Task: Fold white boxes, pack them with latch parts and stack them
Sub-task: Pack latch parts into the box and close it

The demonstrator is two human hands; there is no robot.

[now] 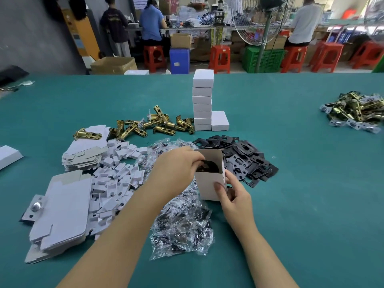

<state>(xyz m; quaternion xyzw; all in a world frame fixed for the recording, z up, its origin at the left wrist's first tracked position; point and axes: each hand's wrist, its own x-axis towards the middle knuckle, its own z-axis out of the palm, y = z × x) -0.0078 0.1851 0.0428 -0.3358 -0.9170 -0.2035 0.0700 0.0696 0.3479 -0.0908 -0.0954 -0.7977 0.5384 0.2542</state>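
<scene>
Green table (301, 194) — box stack (202, 104), brass latches (158, 123), black plates (245, 159).

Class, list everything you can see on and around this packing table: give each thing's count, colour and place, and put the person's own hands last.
Open box: one, white, upright at table centre, dark part inside.
Stacked boxes: about seven in a column, white, far centre; one more beside its base.
Brass latches: one heap, gold, left of the stack; a second heap far right.
Black plates: one heap, black, right of the open box.
Bagged parts: one heap, clear bags, under the hands.
Flat box blanks: two piles, white, near left.
Small card inserts: many, white, centre left.
Table: one, green.
Stools: several, mostly red, background.
Left hand: reaching into the open box.
Right hand: holding the box's side.
</scene>
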